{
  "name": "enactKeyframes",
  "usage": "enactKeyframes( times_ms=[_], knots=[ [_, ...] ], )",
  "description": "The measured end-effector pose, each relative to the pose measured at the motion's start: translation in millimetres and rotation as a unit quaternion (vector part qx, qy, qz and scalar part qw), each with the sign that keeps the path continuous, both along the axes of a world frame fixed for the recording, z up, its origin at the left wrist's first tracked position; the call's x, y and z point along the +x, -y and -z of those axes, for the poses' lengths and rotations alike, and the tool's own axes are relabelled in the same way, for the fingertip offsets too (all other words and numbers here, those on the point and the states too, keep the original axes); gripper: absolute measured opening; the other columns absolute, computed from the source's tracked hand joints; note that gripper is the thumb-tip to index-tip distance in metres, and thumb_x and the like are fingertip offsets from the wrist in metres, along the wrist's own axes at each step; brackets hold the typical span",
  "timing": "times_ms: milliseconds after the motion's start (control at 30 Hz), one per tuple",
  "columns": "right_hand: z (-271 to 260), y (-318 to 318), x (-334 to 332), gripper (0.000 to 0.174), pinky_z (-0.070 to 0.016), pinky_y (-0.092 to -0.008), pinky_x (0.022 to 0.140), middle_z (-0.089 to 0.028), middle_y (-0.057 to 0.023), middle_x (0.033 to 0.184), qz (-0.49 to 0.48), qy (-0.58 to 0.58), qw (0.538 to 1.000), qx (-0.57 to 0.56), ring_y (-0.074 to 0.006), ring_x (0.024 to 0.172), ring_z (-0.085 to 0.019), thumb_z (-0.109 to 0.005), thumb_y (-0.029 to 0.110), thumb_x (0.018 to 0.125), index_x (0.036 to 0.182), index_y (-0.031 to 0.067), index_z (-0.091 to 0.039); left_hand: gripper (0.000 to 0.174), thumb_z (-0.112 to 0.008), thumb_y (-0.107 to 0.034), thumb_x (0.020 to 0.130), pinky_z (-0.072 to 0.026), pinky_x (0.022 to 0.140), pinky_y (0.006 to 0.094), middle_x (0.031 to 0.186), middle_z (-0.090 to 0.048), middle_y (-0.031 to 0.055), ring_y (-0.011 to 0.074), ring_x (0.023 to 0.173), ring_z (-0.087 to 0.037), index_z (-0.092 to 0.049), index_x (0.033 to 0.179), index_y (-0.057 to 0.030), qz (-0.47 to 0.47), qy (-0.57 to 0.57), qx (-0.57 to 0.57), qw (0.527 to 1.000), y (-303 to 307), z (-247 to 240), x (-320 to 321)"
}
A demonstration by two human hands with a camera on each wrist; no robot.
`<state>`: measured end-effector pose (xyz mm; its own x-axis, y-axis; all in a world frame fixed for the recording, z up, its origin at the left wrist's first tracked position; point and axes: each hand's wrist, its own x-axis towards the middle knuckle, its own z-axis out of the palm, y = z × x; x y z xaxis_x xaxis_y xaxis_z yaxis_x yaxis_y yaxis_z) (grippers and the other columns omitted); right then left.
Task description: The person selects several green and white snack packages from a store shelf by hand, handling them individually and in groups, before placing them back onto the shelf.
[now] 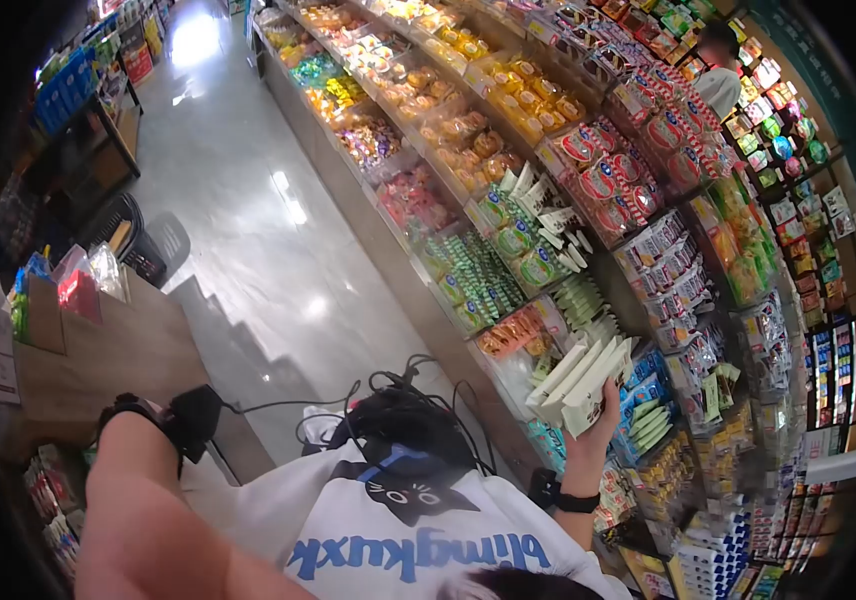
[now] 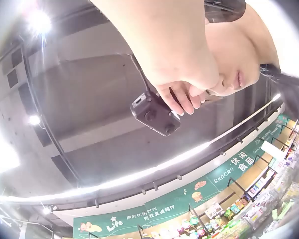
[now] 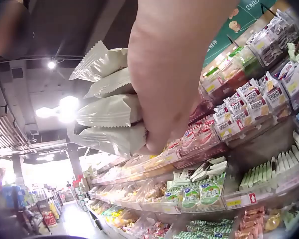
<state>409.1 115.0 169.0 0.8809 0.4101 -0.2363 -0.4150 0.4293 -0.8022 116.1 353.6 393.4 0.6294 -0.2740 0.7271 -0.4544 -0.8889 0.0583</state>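
My right hand (image 1: 598,422) grips a bunch of several pale, flat snack packets (image 1: 580,380), held side by side in front of the shelves. In the right wrist view the crimped ends of the packets (image 3: 109,109) stick out past the hand (image 3: 162,94). Below them, similar pale green packets (image 1: 588,305) stand in a row in a shelf bin. My left hand (image 2: 182,82) is raised close to a face in the left wrist view, its fingers loosely curled and no item visible in them. A small black box (image 2: 154,114) shows beside those fingers.
Tiered shelves (image 1: 428,135) of bagged snacks run along the right side. A grey floor aisle (image 1: 248,200) lies left of them. At left stand a brown counter (image 1: 118,345) and a dark basket (image 1: 138,240). Black cables (image 1: 398,385) hang before the shirt. Another person (image 1: 718,80) is far right.
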Motion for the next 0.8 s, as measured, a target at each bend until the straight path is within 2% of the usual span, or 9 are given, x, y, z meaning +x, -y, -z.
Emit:
enactKeyframes(
  times_ms=[233, 800],
  knots=[
    [10.0, -4.2, 5.2, 0.044, -0.0441, -0.0390, 0.094, -0.056, -0.0075, 0.121, -0.016, -0.026, 0.999, 0.012, -0.0235, 0.108, -0.056, -0.051, 0.027, 0.090, 0.128, 0.0070, -0.046, 0.033, -0.048, -0.024, 0.090, -0.0539, 0.079, 0.0329, 0.108, -0.060, 0.0041, 0.0217, 0.096, -0.060, -0.053, 0.122, -0.0176, 0.013, -0.003, -0.007, 1.000, 3.6, 8.6, 10.9],
    [16.7, 3.2, 14.5, 0.043, -0.0449, -0.0394, 0.093, -0.056, -0.0101, 0.121, 0.014, -0.037, 0.999, 0.016, -0.0249, 0.108, -0.056, -0.051, 0.023, 0.090, 0.128, 0.0041, -0.045, 0.035, -0.051, -0.026, 0.088, -0.0527, 0.080, 0.0346, 0.108, -0.059, 0.0068, 0.0237, 0.097, -0.059, -0.052, 0.122, -0.0148, 0.077, -0.004, -0.011, 0.997, 23.9, 15.1, 31.2]
  ],
)
